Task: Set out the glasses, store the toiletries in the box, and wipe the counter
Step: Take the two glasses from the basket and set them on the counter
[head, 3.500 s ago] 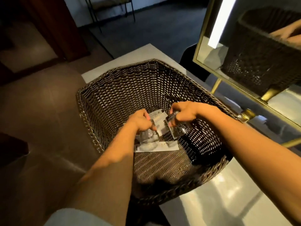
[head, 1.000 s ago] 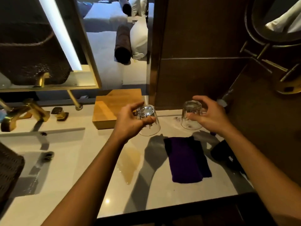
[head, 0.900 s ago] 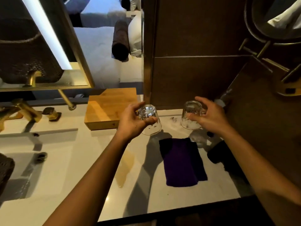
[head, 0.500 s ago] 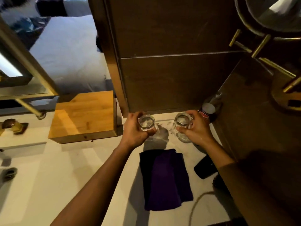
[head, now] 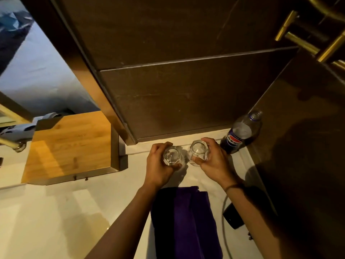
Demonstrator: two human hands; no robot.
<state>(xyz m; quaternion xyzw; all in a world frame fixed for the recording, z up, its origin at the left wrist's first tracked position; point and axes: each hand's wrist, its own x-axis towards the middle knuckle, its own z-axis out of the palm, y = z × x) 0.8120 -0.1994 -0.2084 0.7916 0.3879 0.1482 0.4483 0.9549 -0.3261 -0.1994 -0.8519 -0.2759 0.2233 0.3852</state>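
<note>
Two clear faceted glasses stand side by side near the back wall of the pale counter (head: pixel 56 212), both bottom up. My left hand (head: pixel 158 165) is wrapped around the left glass (head: pixel 171 156). My right hand (head: pixel 214 163) grips the right glass (head: pixel 198 153). The two glasses almost touch. A closed wooden box (head: pixel 71 146) sits to their left. A folded purple cloth (head: pixel 184 221) lies on the counter just in front of my hands.
A dark soda bottle (head: pixel 240 135) stands in the back right corner, close to my right hand. A black device with a cable (head: pixel 233 215) lies at the right, by the dark side wall. A mirror edge and gold fittings are at far left.
Both hands carried the glasses from the wicker basket to the counter's back right area and brought them closer together and lower. The view swung right and closed in.
</note>
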